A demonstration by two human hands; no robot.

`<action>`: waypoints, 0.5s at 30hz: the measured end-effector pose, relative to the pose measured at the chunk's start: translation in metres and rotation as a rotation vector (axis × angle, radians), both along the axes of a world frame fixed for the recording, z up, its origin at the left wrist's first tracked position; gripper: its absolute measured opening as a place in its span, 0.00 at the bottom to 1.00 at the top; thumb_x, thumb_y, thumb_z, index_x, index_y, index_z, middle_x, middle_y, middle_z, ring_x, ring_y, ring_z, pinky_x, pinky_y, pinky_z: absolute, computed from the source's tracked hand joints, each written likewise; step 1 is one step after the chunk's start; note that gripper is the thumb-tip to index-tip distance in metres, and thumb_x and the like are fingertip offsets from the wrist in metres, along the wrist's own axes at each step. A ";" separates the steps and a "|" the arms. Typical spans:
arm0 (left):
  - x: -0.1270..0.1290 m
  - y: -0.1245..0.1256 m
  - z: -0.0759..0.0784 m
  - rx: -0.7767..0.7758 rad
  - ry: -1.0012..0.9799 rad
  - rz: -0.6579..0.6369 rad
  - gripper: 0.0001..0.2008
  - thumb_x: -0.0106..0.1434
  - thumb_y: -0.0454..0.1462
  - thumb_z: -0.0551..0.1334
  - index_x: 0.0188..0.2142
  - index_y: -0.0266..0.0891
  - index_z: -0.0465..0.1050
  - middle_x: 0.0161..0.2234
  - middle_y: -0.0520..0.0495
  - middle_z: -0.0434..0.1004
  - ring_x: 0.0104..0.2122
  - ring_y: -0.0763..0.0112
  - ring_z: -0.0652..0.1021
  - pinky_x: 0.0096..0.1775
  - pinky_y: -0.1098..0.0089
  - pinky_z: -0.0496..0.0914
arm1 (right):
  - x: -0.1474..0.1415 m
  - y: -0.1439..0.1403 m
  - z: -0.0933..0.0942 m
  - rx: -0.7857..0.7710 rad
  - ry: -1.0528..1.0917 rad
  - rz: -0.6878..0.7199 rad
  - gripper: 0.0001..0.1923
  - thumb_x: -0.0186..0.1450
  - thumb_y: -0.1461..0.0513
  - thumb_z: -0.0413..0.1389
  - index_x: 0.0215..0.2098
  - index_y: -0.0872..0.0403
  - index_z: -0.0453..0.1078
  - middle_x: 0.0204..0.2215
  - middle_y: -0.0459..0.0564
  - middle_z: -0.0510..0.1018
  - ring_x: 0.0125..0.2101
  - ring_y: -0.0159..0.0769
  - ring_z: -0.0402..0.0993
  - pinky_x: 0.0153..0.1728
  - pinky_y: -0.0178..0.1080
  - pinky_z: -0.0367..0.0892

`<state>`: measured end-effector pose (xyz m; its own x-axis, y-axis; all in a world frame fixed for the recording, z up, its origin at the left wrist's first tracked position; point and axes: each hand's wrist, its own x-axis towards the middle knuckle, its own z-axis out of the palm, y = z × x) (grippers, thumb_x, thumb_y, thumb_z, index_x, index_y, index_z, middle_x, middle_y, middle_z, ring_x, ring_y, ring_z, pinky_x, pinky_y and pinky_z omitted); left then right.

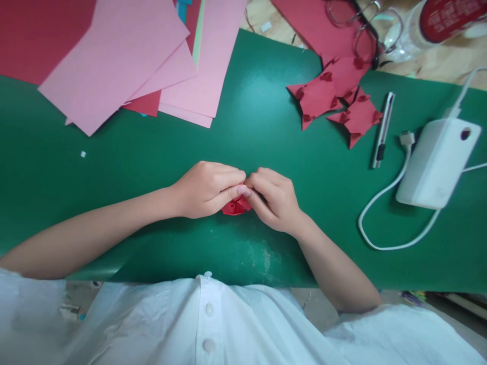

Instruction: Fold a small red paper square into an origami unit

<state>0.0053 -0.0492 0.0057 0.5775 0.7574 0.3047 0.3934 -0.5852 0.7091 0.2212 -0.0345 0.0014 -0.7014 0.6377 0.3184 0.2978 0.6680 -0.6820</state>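
A small folded piece of red paper (236, 206) is pinched between my two hands, low over the green table mat. My left hand (211, 188) grips it from the left, thumb and fingers pressed together. From the other side my right hand (274, 196) closes on the same paper, its thumb tip meeting the left one. Only the lower edge of the folds shows beneath the thumbs; the rest is hidden by the fingers. Several finished-looking red origami pieces with pointed corners (318, 96) lie farther off to the right.
Pink paper sheets (125, 45) spread over the upper left, with red sheets (41, 35) beneath. At right lie a utility knife (383, 129), a white power bank-like box (437, 162) and its looped cable (361, 223). Glasses (365, 25) and a bottle (409, 35) are at the back.
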 end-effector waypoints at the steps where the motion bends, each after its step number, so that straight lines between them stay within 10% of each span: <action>1: 0.000 0.000 0.000 0.004 -0.005 -0.002 0.21 0.81 0.40 0.51 0.28 0.41 0.61 0.23 0.55 0.70 0.23 0.76 0.69 0.29 0.73 0.60 | 0.000 0.000 0.000 0.003 -0.003 -0.001 0.12 0.77 0.65 0.53 0.34 0.53 0.63 0.24 0.42 0.67 0.26 0.29 0.60 0.30 0.36 0.58; 15: 0.002 0.000 -0.002 0.032 -0.040 0.093 0.24 0.82 0.42 0.50 0.27 0.40 0.61 0.20 0.58 0.65 0.19 0.80 0.65 0.25 0.75 0.57 | 0.000 0.001 -0.001 0.019 0.043 0.000 0.20 0.80 0.62 0.49 0.29 0.51 0.51 0.21 0.41 0.57 0.24 0.29 0.54 0.28 0.37 0.54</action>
<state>0.0077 -0.0494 0.0038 0.4923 0.7967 0.3506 0.4188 -0.5699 0.7070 0.2207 -0.0340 0.0009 -0.6869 0.6312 0.3602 0.2689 0.6812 -0.6809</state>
